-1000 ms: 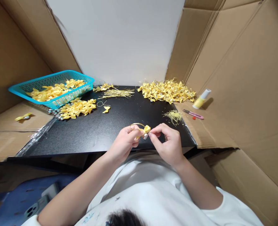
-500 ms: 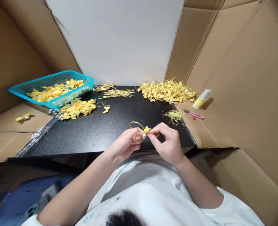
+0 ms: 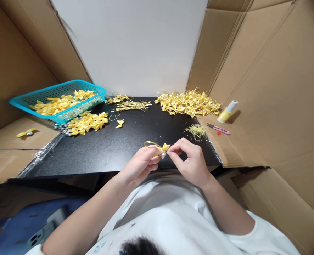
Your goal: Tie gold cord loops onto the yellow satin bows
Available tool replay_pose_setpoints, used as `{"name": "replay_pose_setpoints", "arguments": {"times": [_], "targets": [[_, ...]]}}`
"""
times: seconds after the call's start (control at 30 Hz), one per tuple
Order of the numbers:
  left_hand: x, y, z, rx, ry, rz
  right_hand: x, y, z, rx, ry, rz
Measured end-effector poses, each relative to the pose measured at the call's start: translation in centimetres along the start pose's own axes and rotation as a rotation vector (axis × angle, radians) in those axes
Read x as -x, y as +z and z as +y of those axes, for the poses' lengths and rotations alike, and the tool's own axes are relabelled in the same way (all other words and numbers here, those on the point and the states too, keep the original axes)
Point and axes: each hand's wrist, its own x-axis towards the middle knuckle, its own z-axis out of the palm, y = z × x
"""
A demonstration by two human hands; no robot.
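Note:
Over the near edge of the black table, my left hand (image 3: 144, 161) pinches a small yellow ribbon bow (image 3: 166, 146) between thumb and fingers. A silver bell (image 3: 163, 155) hangs at the bow's lower side, and a thin gold cord loop (image 3: 152, 143) curves above the left fingers. My right hand (image 3: 189, 159) is closed in a pinch at the right side of the bow and bell; whatever lies between its fingertips is too small to make out. Further back on the table lies one loose bow (image 3: 120, 123) with a cord.
A blue basket (image 3: 103, 92) of yellow bows stands at the left, with a bow pile (image 3: 89, 122) and silver bells (image 3: 66, 130) beside it. Gold cords (image 3: 132, 105), a larger bow heap (image 3: 187, 102), trimmings (image 3: 196, 131), a thread spool (image 3: 227, 112) and pink snips (image 3: 218, 128) lie further right.
The cord loop has tipped slightly down and left, and the bow has turned a little. Both hands keep nearly the same place.

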Motion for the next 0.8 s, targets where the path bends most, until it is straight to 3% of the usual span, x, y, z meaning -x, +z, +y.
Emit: {"name": "replay_pose_setpoints", "arguments": {"times": [0.8], "targets": [[0.03, 0.08, 0.06, -0.033, 0.014, -0.006, 0.14, 0.34, 0.1, 0.01, 0.004, -0.022]]}}
